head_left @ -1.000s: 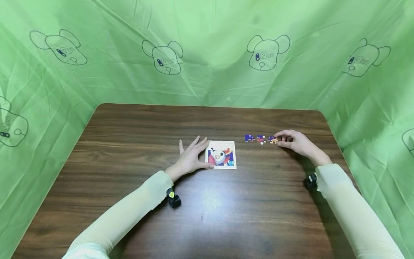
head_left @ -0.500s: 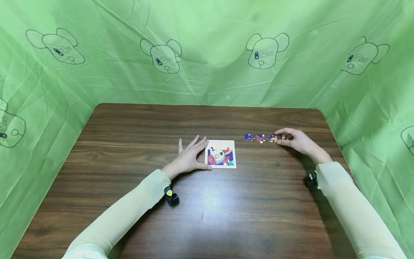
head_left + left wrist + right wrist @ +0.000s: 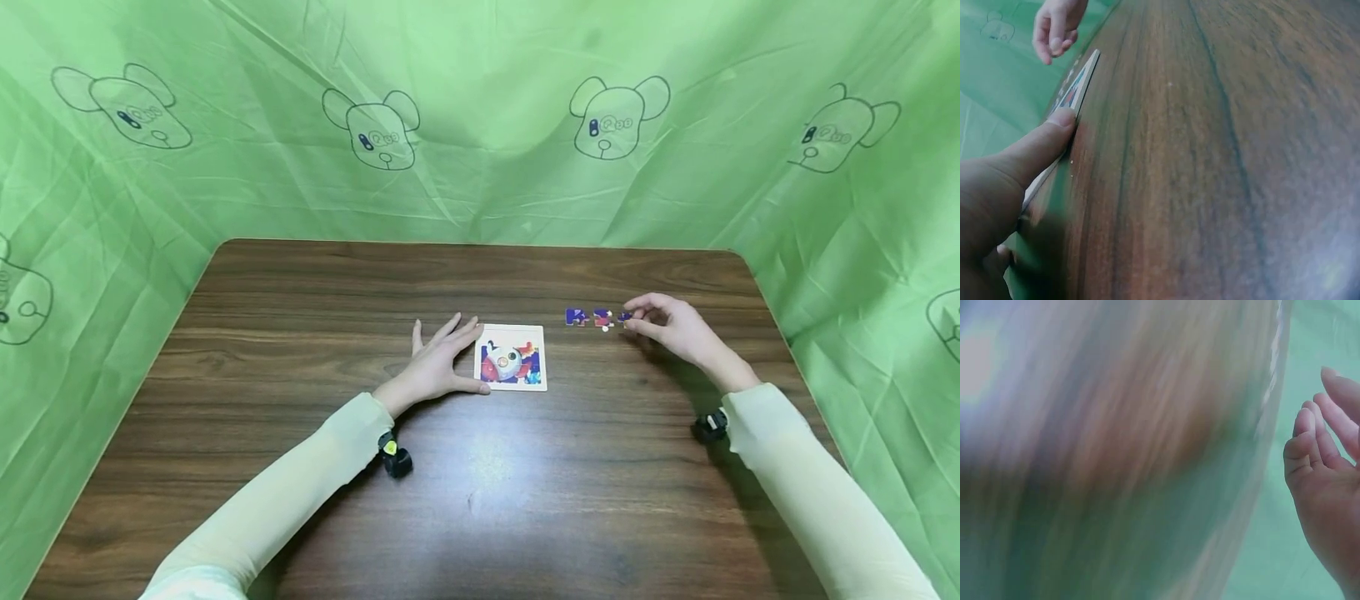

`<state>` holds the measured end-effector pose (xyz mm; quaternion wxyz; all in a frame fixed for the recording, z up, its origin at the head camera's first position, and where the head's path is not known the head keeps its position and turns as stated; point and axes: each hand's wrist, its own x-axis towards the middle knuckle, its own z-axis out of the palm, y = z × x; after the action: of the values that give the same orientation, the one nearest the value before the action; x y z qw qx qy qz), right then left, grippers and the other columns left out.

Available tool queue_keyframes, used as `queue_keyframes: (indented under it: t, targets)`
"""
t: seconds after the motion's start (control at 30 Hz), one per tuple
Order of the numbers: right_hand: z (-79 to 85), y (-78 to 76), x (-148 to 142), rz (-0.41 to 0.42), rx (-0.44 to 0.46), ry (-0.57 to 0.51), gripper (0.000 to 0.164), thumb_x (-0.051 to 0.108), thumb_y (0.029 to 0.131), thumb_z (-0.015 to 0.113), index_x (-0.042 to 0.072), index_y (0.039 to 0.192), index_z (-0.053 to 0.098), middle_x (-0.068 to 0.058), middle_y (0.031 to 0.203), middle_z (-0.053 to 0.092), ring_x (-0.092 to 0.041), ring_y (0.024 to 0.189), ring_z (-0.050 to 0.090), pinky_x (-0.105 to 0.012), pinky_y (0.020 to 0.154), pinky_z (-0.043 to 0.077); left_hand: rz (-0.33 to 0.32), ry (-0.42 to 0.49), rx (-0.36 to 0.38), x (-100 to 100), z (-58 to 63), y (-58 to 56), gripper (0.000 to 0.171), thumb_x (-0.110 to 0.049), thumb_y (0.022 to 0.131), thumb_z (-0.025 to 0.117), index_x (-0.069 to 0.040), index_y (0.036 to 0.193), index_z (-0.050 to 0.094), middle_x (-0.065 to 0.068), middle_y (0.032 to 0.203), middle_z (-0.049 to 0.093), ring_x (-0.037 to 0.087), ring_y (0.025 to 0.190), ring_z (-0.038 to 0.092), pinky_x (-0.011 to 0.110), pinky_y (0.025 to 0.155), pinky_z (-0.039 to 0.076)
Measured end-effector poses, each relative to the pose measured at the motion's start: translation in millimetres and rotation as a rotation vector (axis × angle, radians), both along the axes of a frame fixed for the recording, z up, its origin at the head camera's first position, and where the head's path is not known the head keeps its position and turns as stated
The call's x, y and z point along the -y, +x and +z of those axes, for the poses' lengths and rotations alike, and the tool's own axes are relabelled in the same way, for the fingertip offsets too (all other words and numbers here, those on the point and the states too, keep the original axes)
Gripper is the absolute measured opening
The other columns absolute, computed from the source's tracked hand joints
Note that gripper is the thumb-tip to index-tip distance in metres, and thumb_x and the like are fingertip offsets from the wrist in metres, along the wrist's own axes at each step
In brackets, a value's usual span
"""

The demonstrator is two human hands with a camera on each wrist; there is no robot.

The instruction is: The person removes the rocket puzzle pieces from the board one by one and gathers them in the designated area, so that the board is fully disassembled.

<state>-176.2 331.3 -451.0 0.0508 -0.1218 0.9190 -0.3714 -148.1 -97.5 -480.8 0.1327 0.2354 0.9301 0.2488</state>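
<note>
My left hand [image 3: 431, 372] lies at the left side of a small white-framed jigsaw puzzle [image 3: 512, 390], fingers spread. Its thumb [image 3: 1060, 120] rests on the frame's near edge, and its fingertips touch the far left corner. The puzzle shows a white round-bodied character on purple. To the right, my right hand [image 3: 675, 333] has thumb and index finger at opposite sides of a purple puzzle piece [image 3: 624, 317], pinching it; the hand covers part of this piece. In the right wrist view, the right hand [image 3: 1325, 456] has bent fingers, and the piece is not visible.
Two other loose pieces, a purple one [image 3: 576, 317] and a purple-and-red one [image 3: 603, 318], lie in a row between the puzzle and my right hand. The brown wooden table [image 3: 487, 533] is enclosed by green cloth [image 3: 480, 167] printed with mouse-like heads.
My right hand has shifted left, and its thumb and index finger now cover more of the rightmost piece. The left hand stays on the puzzle frame. The head view has shifted slightly.
</note>
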Motion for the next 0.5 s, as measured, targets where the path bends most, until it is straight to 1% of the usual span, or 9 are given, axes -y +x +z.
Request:
queue_keyframes:
  t: [0.13,0.27,0.33,0.5]
  targets:
    - [6.6,2.1,30,0.07,-0.02,0.002,0.03,0.019,0.097,0.076,0.005,0.123,0.072,-0.007,0.099,0.07,-0.015,0.087,0.064,-0.019,0.076,0.049,-0.001,0.002,-0.013,1,-1.8,0.2,0.11,-0.066,0.077,0.083,-0.02,0.165,0.034,-0.002,0.172,0.025,0.021,0.161,0.009,0.073,0.115,-0.018]
    - [10.6,5.1,58,0.128,-0.015,0.003,0.029,0.018,0.096,0.077,0.006,0.122,0.073,-0.005,0.101,0.07,-0.018,0.089,0.064,-0.023,0.078,0.051,0.0,0.004,-0.023,0,-1.4,0.9,0.111,-0.066,0.077,0.083,-0.02,0.164,0.035,-0.002,0.171,0.025,0.021,0.161,0.009,0.073,0.115,-0.017]
    - [11.6,7.1,73,0.155,-0.011,-0.001,0.029,0.018,0.096,0.078,0.006,0.122,0.073,-0.004,0.101,0.07,-0.018,0.088,0.064,-0.026,0.077,0.052,-0.001,0.004,-0.026,-1,-1.3,0.9,0.111,-0.066,0.077,0.083,-0.019,0.164,0.035,-0.002,0.171,0.025,0.021,0.161,0.01,0.073,0.115,-0.017]
    - [10.0,12.3,108,0.249,-0.044,0.007,0.03,0.015,0.093,0.079,0.004,0.121,0.073,-0.004,0.1,0.07,-0.016,0.087,0.063,-0.03,0.076,0.053,-0.001,-0.005,-0.032,0,-2.1,1.1,0.112,-0.066,0.076,0.083,-0.019,0.165,0.034,-0.002,0.172,0.025,0.021,0.161,0.01,0.074,0.115,-0.016]
